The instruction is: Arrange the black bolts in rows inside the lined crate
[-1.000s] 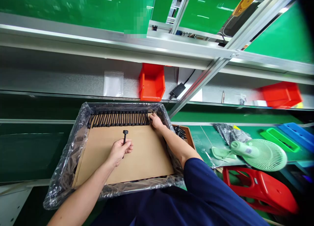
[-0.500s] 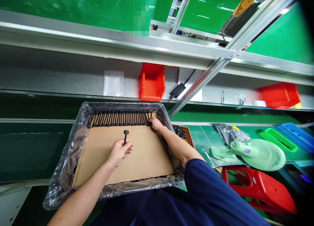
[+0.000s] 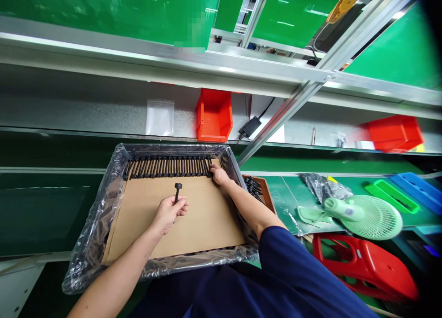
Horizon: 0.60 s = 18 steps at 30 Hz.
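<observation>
A plastic-lined tray (image 3: 103, 212) holds a brown cardboard sheet (image 3: 203, 216). Along its far edge lies a row of several black bolts (image 3: 165, 167). My left hand (image 3: 169, 212) is closed around one black bolt (image 3: 177, 191), held upright above the cardboard with its head up. My right hand (image 3: 218, 174) rests at the right end of the row, fingers curled against the last bolts. Whether it grips one I cannot tell.
A small wooden box of more black bolts (image 3: 254, 185) sits just right of the tray. Further right lie a green fan (image 3: 366, 214), a red stool (image 3: 366, 267) and blue and green trays (image 3: 414, 189). Red bins (image 3: 214, 115) stand on the shelf behind.
My right hand has drawn back slightly from the far right corner toward the near side of the bolt row. The left hand with its bolt has stayed put.
</observation>
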Motion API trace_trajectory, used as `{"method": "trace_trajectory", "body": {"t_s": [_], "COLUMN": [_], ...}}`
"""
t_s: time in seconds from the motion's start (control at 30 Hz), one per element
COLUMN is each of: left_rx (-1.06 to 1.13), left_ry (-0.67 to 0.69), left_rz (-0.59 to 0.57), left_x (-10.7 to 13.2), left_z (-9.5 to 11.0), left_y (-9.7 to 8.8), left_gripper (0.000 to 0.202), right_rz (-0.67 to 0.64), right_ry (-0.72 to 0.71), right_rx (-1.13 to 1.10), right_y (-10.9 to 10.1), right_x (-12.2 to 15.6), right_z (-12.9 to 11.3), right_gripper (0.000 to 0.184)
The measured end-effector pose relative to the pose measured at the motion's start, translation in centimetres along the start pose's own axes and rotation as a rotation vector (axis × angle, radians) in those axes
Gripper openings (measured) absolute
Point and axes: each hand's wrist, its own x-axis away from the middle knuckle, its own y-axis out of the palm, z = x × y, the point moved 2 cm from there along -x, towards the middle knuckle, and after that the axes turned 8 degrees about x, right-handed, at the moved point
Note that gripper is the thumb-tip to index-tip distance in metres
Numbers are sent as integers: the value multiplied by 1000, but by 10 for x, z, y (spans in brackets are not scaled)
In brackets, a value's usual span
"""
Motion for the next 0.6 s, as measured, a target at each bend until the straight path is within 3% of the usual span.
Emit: {"method": "trace_trajectory", "body": {"t_s": [0.23,0.43,0.6], "left_rx": [2,-13,-23], "left_ry": [-4,-14,-12], "left_rz": [1,2,5], "left_x": [3,2,0], "left_z": [3,1,0], "left_y": [2,2,1], "left_gripper": [44,41,42], "right_rz": [152,116,135], "right_ry": [276,163,188], "right_rx": [-90,-65,-94], "right_y": [9,23,27], "right_x": [10,19,16], "right_z": [-5,-16,-16], "right_gripper": [40,40,40]}}
